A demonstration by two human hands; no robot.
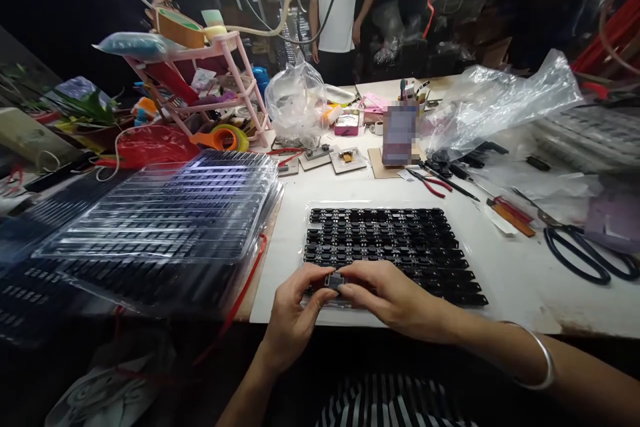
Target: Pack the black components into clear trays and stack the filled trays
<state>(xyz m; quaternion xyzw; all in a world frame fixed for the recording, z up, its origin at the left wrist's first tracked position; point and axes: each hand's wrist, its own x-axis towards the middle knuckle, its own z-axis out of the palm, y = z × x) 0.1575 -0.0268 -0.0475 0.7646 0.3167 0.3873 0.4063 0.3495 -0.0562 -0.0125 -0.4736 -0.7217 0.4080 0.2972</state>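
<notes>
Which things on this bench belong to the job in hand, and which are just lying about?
Seemingly in the job:
small dark rectangular part, held by left hand and right hand
flat black parts in rows
clear plastic trays stacked at left, probably

Apparently just lying about:
red-handled pliers
large dark-handled scissors
crumpled clear plastic bag

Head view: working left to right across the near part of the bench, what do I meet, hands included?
Stacked clear trays → left hand → small dark part, pinched between both hands' fingers → right hand → dark-handled scissors.
</notes>
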